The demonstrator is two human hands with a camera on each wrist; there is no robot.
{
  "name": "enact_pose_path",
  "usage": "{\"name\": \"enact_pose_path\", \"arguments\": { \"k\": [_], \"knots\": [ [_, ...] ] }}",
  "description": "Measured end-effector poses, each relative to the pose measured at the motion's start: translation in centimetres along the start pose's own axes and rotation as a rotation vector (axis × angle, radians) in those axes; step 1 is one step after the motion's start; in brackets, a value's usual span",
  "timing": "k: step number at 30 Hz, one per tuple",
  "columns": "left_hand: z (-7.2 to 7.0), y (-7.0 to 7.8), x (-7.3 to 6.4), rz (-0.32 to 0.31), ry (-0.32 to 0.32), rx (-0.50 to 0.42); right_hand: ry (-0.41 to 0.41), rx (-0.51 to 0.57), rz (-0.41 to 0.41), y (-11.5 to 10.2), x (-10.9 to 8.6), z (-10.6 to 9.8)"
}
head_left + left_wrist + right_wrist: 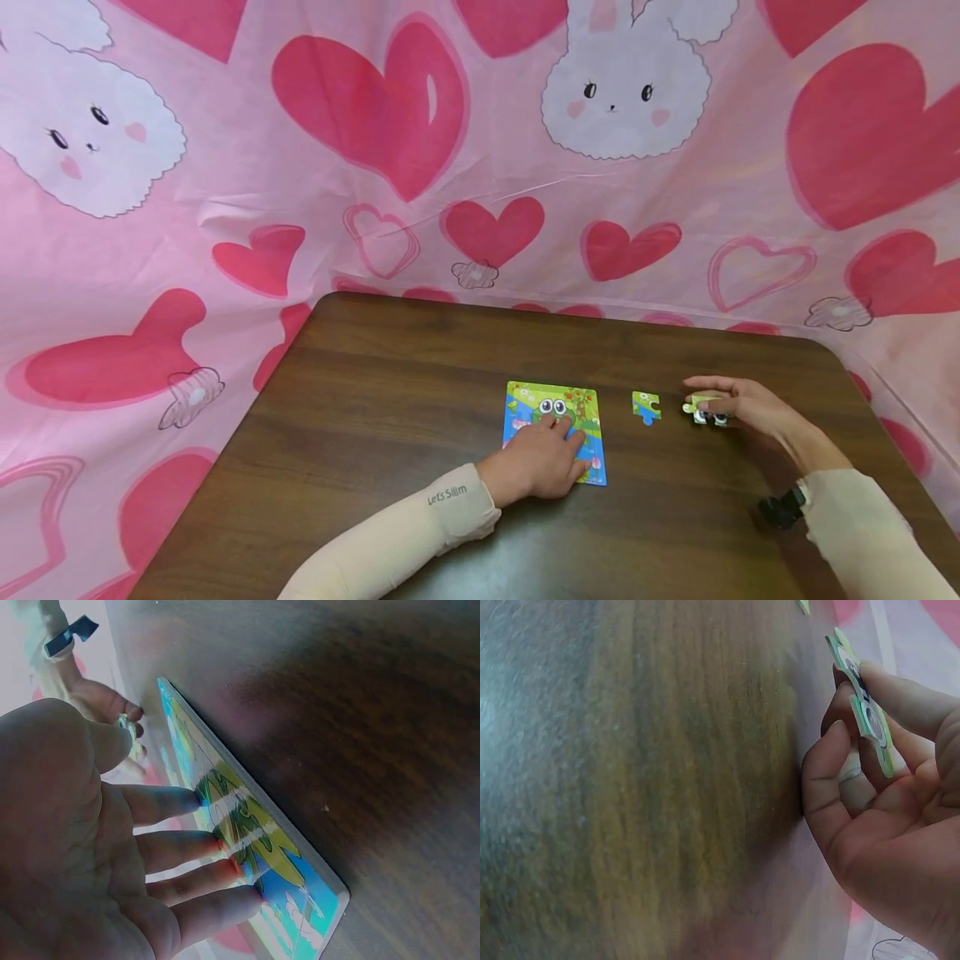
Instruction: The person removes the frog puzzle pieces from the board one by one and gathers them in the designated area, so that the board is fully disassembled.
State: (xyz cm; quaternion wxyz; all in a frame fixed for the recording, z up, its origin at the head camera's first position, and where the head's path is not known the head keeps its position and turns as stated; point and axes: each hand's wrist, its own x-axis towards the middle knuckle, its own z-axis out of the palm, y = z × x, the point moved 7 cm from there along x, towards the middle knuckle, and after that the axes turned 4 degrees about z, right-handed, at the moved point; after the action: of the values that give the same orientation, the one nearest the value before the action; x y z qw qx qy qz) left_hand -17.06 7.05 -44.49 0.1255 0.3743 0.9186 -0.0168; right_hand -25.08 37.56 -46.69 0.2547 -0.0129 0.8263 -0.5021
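A frog-picture puzzle board (516,393) with a green and blue printed scene lies flat on the table. Over its lower middle is my left hand (542,461), covering part of the picture. In the left wrist view its outstretched fingers (176,850) touch the printed face. My right hand (757,410), further right, pinches a puzzle piece (871,720) between thumb and fingers. That piece is pale green with black-and-white eyes printed on it. Between the board and my right hand lies a loose puzzle piece (643,404) in green and blue.
The dark brown wooden table (390,392) has rounded back corners. Behind it hangs a pink cloth (517,179) with hearts and rabbit faces. A black band (782,507) sits at my right wrist, by the cream sleeve (862,521).
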Motion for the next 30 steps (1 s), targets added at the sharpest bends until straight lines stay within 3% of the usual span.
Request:
{"name": "enact_pose_path", "arguments": {
  "k": [6, 14, 30],
  "knots": [
    [0.0, 0.0, -0.1, 0.004, -0.005, -0.003, 0.070, -0.126, 0.040, 0.0, 0.4, 0.4],
    [-0.1, -0.1, -0.1, -0.009, -0.004, 0.010, 0.147, -0.289, -0.081, -1.7, 0.7, 1.4],
    [0.4, -0.1, 0.1, -0.002, -0.014, 0.031, 0.260, -0.535, -0.093, -2.8, -0.6, 1.3]
  ]
}}
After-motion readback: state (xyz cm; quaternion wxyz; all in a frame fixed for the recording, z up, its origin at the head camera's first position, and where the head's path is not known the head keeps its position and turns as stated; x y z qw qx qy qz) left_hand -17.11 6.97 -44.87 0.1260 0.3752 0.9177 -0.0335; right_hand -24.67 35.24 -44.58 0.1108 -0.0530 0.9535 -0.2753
